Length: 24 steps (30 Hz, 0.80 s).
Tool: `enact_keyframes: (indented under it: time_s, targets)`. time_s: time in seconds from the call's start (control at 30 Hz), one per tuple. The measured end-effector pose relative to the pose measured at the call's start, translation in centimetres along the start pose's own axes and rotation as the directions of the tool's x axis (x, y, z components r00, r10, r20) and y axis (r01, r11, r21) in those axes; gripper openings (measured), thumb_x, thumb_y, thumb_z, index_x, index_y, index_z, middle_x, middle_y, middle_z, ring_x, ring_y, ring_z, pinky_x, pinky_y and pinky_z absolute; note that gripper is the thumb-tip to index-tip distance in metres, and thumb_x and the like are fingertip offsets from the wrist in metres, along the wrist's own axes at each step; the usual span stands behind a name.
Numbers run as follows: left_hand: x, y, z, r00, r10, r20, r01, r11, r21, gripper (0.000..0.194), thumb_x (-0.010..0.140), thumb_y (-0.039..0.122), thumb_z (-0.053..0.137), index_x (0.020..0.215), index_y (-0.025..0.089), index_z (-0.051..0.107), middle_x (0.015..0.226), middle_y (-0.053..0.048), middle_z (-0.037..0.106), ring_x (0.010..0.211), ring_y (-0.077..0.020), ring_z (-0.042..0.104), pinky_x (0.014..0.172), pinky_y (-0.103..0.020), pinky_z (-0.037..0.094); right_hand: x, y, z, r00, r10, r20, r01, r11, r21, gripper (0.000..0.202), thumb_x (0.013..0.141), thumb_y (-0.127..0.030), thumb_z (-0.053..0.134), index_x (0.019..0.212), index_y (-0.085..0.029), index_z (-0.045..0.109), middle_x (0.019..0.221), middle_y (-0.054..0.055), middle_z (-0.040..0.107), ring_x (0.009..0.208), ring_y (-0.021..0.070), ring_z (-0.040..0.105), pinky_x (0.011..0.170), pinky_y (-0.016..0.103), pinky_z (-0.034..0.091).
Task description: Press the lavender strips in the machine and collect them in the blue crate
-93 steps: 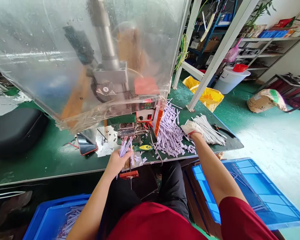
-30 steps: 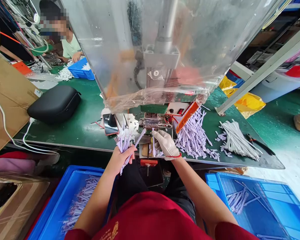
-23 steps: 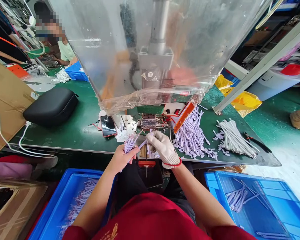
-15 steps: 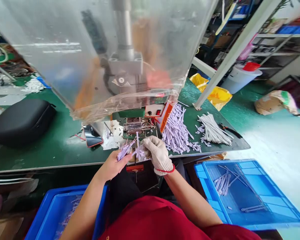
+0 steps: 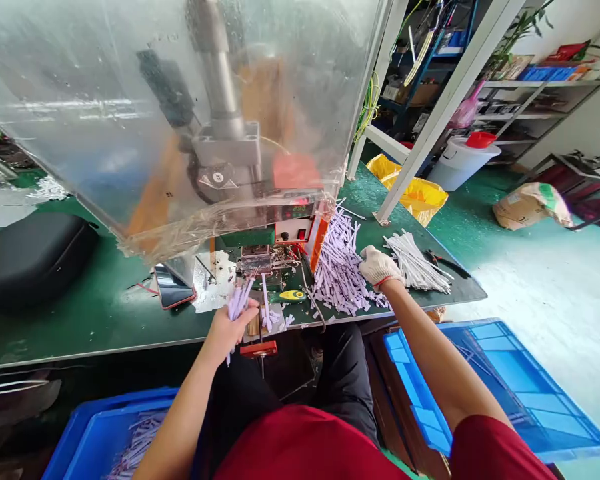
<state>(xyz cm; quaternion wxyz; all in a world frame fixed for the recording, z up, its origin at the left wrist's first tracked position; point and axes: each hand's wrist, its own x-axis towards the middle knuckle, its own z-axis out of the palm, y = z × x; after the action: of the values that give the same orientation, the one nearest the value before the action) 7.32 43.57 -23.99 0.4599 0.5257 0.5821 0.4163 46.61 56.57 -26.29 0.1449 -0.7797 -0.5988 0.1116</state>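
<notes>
My bare left hand (image 5: 229, 329) is closed around a bundle of thin lilac strips (image 5: 239, 300) at the table's front edge. Over the right side of a large heap of lilac strips (image 5: 336, 273) is my right hand (image 5: 379, 265), in a white knitted glove with a red cuff. Its fingers are bunched and point down; whatever lies between them is hidden. A single lilac strip (image 5: 265, 293) stands out from the small metal fixture (image 5: 255, 261) of the machine. Beside it lies a tool with a yellow-green handle (image 5: 291, 296).
A cloudy plastic shield (image 5: 170, 133) hangs before the press. White strips (image 5: 416, 260) and pliers (image 5: 449, 264) lie at the right. A phone (image 5: 173, 288) and a black case (image 5: 35, 260) are at the left. Blue bins (image 5: 555, 373) flank my legs, the left bin (image 5: 93, 433) holding strips.
My right hand has left the spot beside my left hand and moved right to the strip heap. My left hand keeps its bundle, now tilted more upright. The view has shifted slightly.
</notes>
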Motion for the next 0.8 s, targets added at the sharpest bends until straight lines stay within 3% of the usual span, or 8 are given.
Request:
enact_keyframes:
  time_s: [0.1, 0.2, 0.27, 0.37, 0.43, 0.5, 0.7, 0.8]
  targets:
    - [0.7, 0.2, 1.5, 0.999, -0.033, -0.015, 0.034, 0.991, 0.129, 0.041, 0.079, 0.044, 0.072, 0.111, 0.018, 0.069, 0.038, 0.010, 0.042, 0.032, -0.0099, 0.038, 0.037, -0.020, 0.031, 0.6, -0.1, -0.1, 0.998, 0.045, 0.044, -0.048, 0.998, 0.049, 0.055, 0.069, -0.021, 0.060, 0.123, -0.010, 0.064, 0.091, 0.017, 0.072, 0.077, 0.0252, 0.068, 0.067, 0.031, 0.046]
    - [1.2, 0.5, 2.1, 0.999, -0.041, -0.023, 0.044, 0.988, 0.146, 0.030, 0.078, 0.046, 0.071, 0.087, 0.017, 0.071, 0.036, 0.008, 0.042, 0.031, -0.0099, 0.037, 0.036, -0.021, 0.028, -0.4, 0.7, -0.6, 0.997, 0.006, 0.083, -0.020, 0.985, 0.170, 0.036, 0.068, -0.027, 0.059, 0.100, -0.013, 0.070, 0.071, 0.008, 0.067, 0.061, 0.0190, 0.061, 0.056, 0.028, 0.040]
    - [1.4, 0.8, 2.0, 1.000, -0.026, 0.007, 0.026, 0.996, 0.089, 0.029, 0.079, 0.045, 0.069, 0.071, 0.018, 0.065, 0.035, 0.007, 0.042, 0.030, -0.0086, 0.036, 0.037, -0.021, 0.027, -1.8, 1.3, -0.7, 0.987, -0.057, 0.153, -0.004, 0.929, 0.370, 0.019, 0.071, -0.031, 0.057, 0.077, -0.016, 0.067, 0.058, 0.004, 0.059, 0.052, 0.0153, 0.054, 0.049, 0.026, 0.036]
    - [1.3, 1.6, 1.2, 0.999, -0.032, 0.040, 0.034, 0.998, -0.059, 0.031, 0.080, 0.042, 0.066, 0.060, 0.018, 0.059, 0.033, 0.007, 0.040, 0.029, -0.0072, 0.034, 0.036, -0.020, 0.024, -4.2, 1.2, -0.4, 0.972, -0.082, 0.219, -0.130, 0.592, 0.795, 0.016, 0.068, -0.034, 0.061, 0.067, -0.019, 0.058, 0.056, 0.000, 0.053, 0.044, 0.0107, 0.044, 0.040, 0.023, 0.030]
    - [0.8, 2.3, 0.5, 0.998, -0.058, 0.033, 0.062, 0.989, -0.137, 0.030, 0.077, 0.041, 0.066, 0.058, 0.019, 0.058, 0.032, 0.008, 0.038, 0.028, -0.0071, 0.032, 0.035, -0.021, 0.021, -5.6, 0.4, 0.0, 0.967, -0.052, 0.248, -0.219, 0.321, 0.921, 0.015, 0.061, -0.030, 0.065, 0.069, -0.019, 0.058, 0.062, 0.001, 0.055, 0.045, 0.0092, 0.044, 0.037, 0.021, 0.032]
    - [0.0, 2.8, -0.3, 0.997, -0.072, 0.018, 0.074, 0.984, -0.162, 0.030, 0.075, 0.041, 0.067, 0.057, 0.019, 0.056, 0.032, 0.008, 0.036, 0.027, -0.0068, 0.030, 0.033, -0.021, 0.019, -6.3, -0.7, 0.3, 0.962, -0.033, 0.272, -0.263, 0.162, 0.951, 0.015, 0.058, -0.024, 0.066, 0.069, -0.018, 0.059, 0.071, 0.005, 0.061, 0.047, 0.0086, 0.047, 0.036, 0.020, 0.037]
    - [-3.1, 2.5, -2.1, 0.999, -0.045, -0.004, 0.045, 0.991, -0.125, 0.028, 0.079, 0.043, 0.066, 0.071, 0.017, 0.061, 0.036, 0.007, 0.045, 0.029, -0.0073, 0.034, 0.033, -0.018, 0.023, -5.8, -3.8, 0.8, 0.940, -0.034, 0.339, -0.341, -0.062, 0.938, 0.018, 0.059, -0.018, 0.067, 0.073, -0.018, 0.057, 0.078, 0.008, 0.066, 0.055, 0.0116, 0.058, 0.044, 0.020, 0.050]
    - [-4.2, 1.9, -2.6, 1.000, -0.023, 0.004, 0.023, 0.995, -0.100, 0.028, 0.082, 0.043, 0.064, 0.071, 0.017, 0.059, 0.037, 0.007, 0.044, 0.030, -0.0067, 0.033, 0.034, -0.019, 0.025, -6.2, -4.8, 0.7, 0.970, -0.101, 0.220, -0.224, -0.034, 0.974, 0.028, 0.061, -0.024, 0.075, 0.086, -0.019, 0.062, 0.082, 0.005, 0.065, 0.070, 0.0166, 0.066, 0.066, 0.029, 0.059]
